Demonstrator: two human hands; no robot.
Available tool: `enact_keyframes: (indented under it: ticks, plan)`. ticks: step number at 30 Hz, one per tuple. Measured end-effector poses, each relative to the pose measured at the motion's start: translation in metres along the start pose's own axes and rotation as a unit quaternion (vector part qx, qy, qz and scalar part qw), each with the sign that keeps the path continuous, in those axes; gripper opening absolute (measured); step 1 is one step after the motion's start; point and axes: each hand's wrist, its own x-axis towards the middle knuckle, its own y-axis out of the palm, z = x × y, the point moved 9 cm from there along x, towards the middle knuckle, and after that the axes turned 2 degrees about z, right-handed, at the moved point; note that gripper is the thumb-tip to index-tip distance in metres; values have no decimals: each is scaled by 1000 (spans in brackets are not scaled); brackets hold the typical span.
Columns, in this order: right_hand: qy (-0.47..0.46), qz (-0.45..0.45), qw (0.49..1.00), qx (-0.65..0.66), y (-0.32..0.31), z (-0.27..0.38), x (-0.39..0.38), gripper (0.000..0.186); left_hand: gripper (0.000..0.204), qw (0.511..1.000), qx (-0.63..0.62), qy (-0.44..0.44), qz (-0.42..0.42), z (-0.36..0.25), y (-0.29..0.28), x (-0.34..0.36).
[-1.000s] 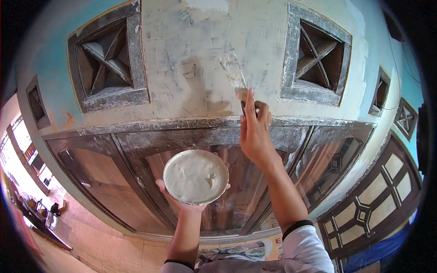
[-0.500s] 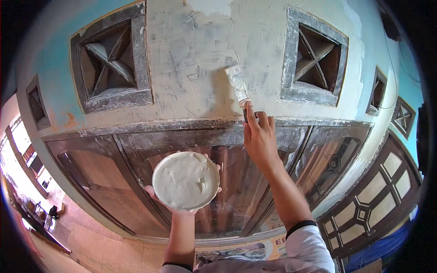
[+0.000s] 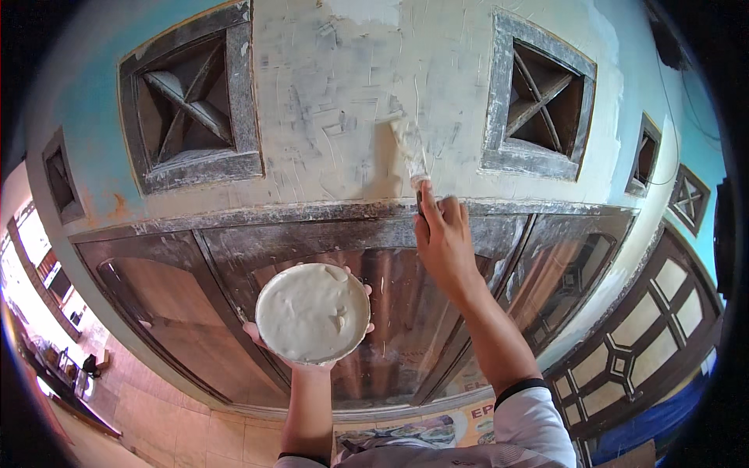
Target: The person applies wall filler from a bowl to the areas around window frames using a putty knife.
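My left hand (image 3: 255, 333) holds up a round tub of off-white putty (image 3: 312, 314) from below, its fingers wrapped round the sides. The putty fills it close to the rim, with a few lumps on top. My right hand (image 3: 446, 234) grips a putty knife (image 3: 410, 152) by its handle, index finger stretched along it toward the blade. The blade is smeared with putty, and its tip lies at the wall (image 3: 312, 101); whether it touches cannot be made out. Grey patches and ridged putty strokes cover the wall around the blade.
Wood-framed vents with crossed bars, one at the left (image 3: 189, 101) and one at the right (image 3: 538, 97), flank the puttied area. Below runs a dark wooden ledge (image 3: 328, 214) above glazed panels (image 3: 179, 300). A panelled door (image 3: 640, 335) stands at the right, beside a blue sheet (image 3: 663, 417).
The putty knife's blade has turned more edge-on to me and shifted slightly along the wall. The tub in my left hand has moved a little to the left.
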Motion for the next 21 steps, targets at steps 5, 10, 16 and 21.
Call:
enact_keyframes:
  ticks: [5,10,16,21]
  plan:
    - [0,-52,998,23,-19,7,56,57,120,999,19,20,-44,0,1,1]
    - [2,-8,1000,10,12,3,20,59,114,998,-6,-5,68,-3,12,-1]
    - [-5,-9,998,58,-3,10,11,61,119,999,-17,19,36,-16,8,-8]
    - [9,-31,997,72,-12,12,61,58,122,1000,-10,5,25,-18,20,-6]
